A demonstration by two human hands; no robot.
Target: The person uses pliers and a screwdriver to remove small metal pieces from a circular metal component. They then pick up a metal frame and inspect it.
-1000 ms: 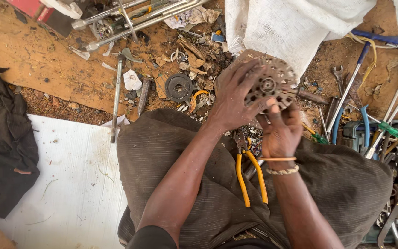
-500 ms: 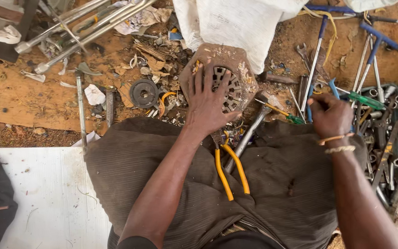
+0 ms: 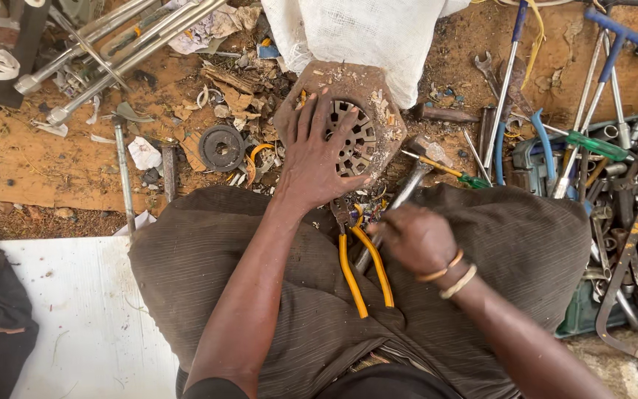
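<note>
Since half a second ago our right hand [image 3: 416, 240] has come back from the tools at the right and now sits over our lap, fist wrapped around the handle of a hammer [image 3: 407, 186] whose head lies just beside the disc. Our left hand [image 3: 317, 157] stays spread flat, fingers wide, pressing on the rusty perforated disc [image 3: 367, 122]. That disc is round, brown with dirt, pierced by rings of slots, and rests on the ground ahead of our knees, against the white sack [image 3: 356, 33]. Yellow-handled pliers [image 3: 359, 266] lie on our lap between the arms. Wrenches and sockets [image 3: 614, 155] crowd the right side; metal rods [image 3: 112, 44] lie upper left, a small black ring [image 3: 221, 147] left of the disc.
</note>
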